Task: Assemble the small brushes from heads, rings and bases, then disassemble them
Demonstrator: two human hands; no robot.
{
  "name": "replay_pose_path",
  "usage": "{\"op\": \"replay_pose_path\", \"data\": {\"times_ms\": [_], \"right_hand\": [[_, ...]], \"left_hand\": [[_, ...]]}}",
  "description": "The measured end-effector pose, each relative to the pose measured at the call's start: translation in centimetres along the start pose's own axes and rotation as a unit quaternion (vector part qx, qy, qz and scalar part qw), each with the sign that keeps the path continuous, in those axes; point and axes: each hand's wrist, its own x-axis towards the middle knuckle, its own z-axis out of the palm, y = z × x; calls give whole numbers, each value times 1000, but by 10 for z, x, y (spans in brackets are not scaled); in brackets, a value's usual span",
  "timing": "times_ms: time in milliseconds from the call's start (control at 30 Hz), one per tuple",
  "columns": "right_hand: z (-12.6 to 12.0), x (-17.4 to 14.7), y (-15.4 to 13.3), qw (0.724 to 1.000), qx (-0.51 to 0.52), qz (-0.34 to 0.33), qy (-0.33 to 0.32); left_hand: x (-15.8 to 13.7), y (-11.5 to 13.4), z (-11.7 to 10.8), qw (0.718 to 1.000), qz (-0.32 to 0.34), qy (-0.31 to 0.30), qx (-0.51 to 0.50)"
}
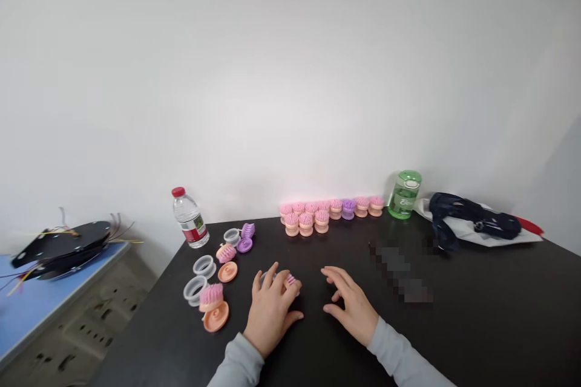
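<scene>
My left hand reaches over the dark table, its fingers spread above a pink-bristled scrub brush head and a translucent ring that they partly hide. Whether its fingertips touch these parts I cannot tell. To the right, my right hand hovers with fingers apart and nothing in it. Loose parts lie left of my left hand: a pink brush head, an orange round cap, another orange cap, a purple cap, a purple brush head and translucent rings.
Assembled round brushes, mostly pink with one purple, stand in rows by the wall. A water bottle is at the back left. A green canister and a dark folded umbrella-like bundle sit back right. A blue surface holds wired black parts.
</scene>
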Motion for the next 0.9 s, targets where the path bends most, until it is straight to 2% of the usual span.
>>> {"op": "replay_pose_path", "data": {"times_ms": [233, 433, 700, 900], "right_hand": [[1, -5, 5, 1000, -25, -1, -8], [3, -4, -1, 999, -43, -9, -9], [1, 3, -7, 998, -53, 28, -11], [0, 5, -8, 999, -42, 33, -6]], "left_hand": [[-18, -8, -4, 997, -66, 24, 25], [-10, -39, -4, 992, -88, 58, 64], [9, -74, -3, 989, -83, 93, 75], [10, -86, -1, 983, -77, 89, 138]]}}
